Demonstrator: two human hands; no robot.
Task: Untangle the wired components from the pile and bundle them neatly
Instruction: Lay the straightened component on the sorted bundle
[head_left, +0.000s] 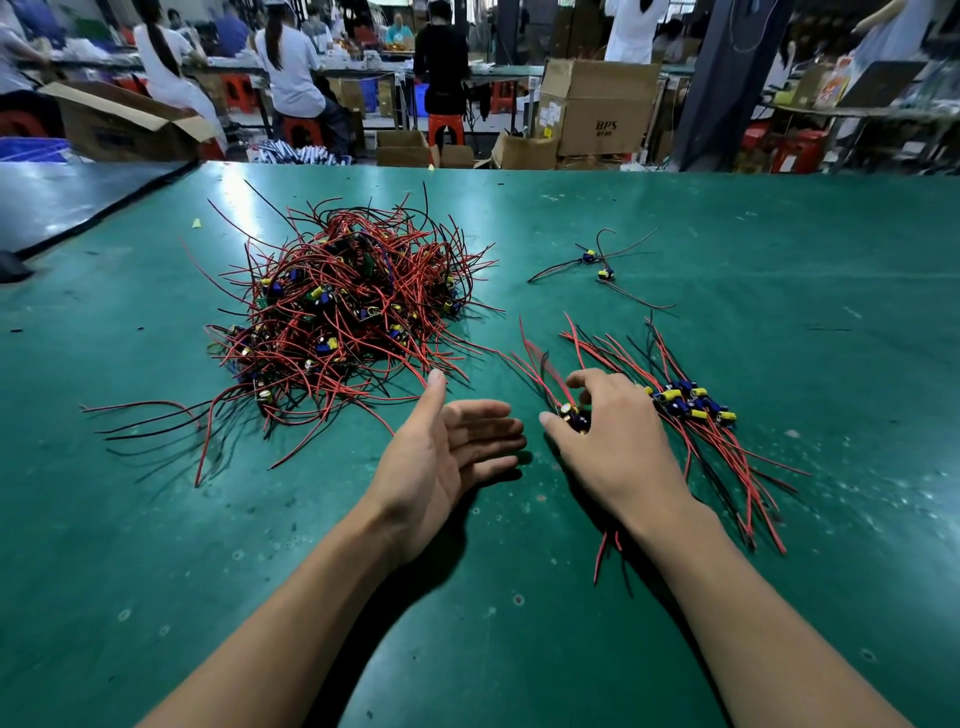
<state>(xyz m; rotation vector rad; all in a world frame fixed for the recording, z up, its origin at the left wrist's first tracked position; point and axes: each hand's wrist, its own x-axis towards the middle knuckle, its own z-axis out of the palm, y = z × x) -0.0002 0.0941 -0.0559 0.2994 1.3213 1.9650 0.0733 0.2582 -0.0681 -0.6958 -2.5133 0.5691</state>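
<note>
Green surface (519, 649) spreads round both arms. The left hand (447, 447) holds nothing, fingers straight. The right hand (608, 436) has fingers pinching a wired part (574, 417). A bunch (691, 405) lies just right of them. The pile (337, 312) sits beyond the left fingers. Boxes (597, 104) stand past the far edge.

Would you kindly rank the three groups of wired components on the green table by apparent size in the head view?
1. Tangled red-and-black wire pile.
2. Aligned red-and-black wired bundle.
3. Two loose black-wired components; farther away, yet clearly smallest.
</note>
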